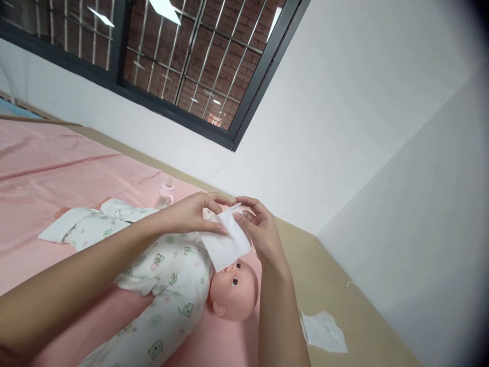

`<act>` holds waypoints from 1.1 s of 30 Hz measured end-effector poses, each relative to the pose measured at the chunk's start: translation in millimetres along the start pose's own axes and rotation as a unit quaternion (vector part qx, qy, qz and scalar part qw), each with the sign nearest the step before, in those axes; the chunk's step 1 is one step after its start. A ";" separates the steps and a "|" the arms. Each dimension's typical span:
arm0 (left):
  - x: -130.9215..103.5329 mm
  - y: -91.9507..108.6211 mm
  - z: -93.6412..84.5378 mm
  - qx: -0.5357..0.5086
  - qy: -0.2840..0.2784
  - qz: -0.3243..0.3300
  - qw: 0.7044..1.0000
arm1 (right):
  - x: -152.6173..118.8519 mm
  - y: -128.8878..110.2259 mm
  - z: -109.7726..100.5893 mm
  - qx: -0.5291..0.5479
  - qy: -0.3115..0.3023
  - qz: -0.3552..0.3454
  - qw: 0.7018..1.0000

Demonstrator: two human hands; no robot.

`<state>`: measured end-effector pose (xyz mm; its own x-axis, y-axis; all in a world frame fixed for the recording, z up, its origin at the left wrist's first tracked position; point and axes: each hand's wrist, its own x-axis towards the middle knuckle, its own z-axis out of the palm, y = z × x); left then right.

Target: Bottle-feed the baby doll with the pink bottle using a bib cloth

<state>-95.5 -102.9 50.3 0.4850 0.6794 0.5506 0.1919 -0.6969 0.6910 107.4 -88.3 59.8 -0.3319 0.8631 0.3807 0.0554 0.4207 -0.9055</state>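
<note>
Between both hands hangs a white tissue (225, 243), partly folded along its upper edge. My left hand (202, 213) pinches it from the left, with the thumb across its front. From the right, my right hand (260, 224) grips the same tissue near its top corner, thumb on the front. Just below lies a baby doll (239, 293) on its back, in white clothes with a green bear print. The tissue's lower part covers some of the doll's face in this view; whether it touches the face I cannot tell.
A pink baby bottle (166, 194) stands behind the doll on the pink sheet (30, 153). Another crumpled white tissue (324, 332) lies on the tan surface (305, 255) at the right. White walls and a barred window (191, 56) bound the far side.
</note>
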 end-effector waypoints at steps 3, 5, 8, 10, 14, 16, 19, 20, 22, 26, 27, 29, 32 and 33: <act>-1.2 5.3 0.4 -0.002 0.056 0.008 0.998 | 1.5 1.0 2.3 0.002 0.058 0.004 0.998; -1.9 8.9 -0.1 -0.028 0.068 0.006 0.997 | 3.9 3.6 -0.1 0.007 0.098 -0.010 0.995; -3.1 13.7 -0.7 -0.082 0.076 -0.016 0.994 | 11.0 15.5 -9.0 0.029 0.120 -0.014 0.992; -3.5 14.3 -0.9 -0.112 0.076 -0.048 0.990 | 17.7 30.4 -17.6 0.048 0.123 0.005 0.991; -1.9 5.7 0.6 -0.111 0.022 -0.104 0.988 | 30.7 75.7 -39.9 0.067 0.144 0.072 0.985; -0.1 -1.6 3.9 -0.082 -0.023 -0.115 0.990 | 33.7 102.5 -52.4 0.062 0.163 0.123 0.977; 2.2 -10.6 13.9 -0.041 -0.084 -0.130 0.987 | 31.5 140.2 -67.8 0.045 0.200 0.200 0.958; 2.7 -12.4 18.3 -0.028 -0.101 -0.135 0.985 | 29.3 150.8 -71.4 0.042 0.210 0.222 0.951; 3.0 -14.3 27.5 0.005 -0.135 -0.140 0.981 | 23.8 167.5 -75.8 0.046 0.211 0.249 0.944; 2.0 -15.1 42.5 0.074 -0.166 -0.149 0.972 | 15.5 183.0 -77.8 0.052 0.199 0.267 0.941; 1.5 -15.1 44.9 0.088 -0.167 -0.150 0.970 | 14.7 184.2 -77.8 0.049 0.198 0.269 0.941; 0.7 -14.9 48.2 0.114 -0.171 -0.154 0.966 | 14.2 185.4 -78.0 0.046 0.194 0.269 0.942; -0.7 -13.5 51.2 0.137 -0.175 -0.158 0.962 | 14.5 187.3 -78.6 0.046 0.192 0.264 0.944; -1.1 -12.9 51.9 0.143 -0.174 -0.157 0.962 | 14.5 188.1 -78.9 0.045 0.191 0.263 0.945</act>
<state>-54.3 -106.6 16.4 0.6122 0.7828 0.1117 0.5777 -0.5393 0.6127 187.4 25.5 -90.2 0.0837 0.9913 -0.1020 0.0316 -0.1049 -0.9940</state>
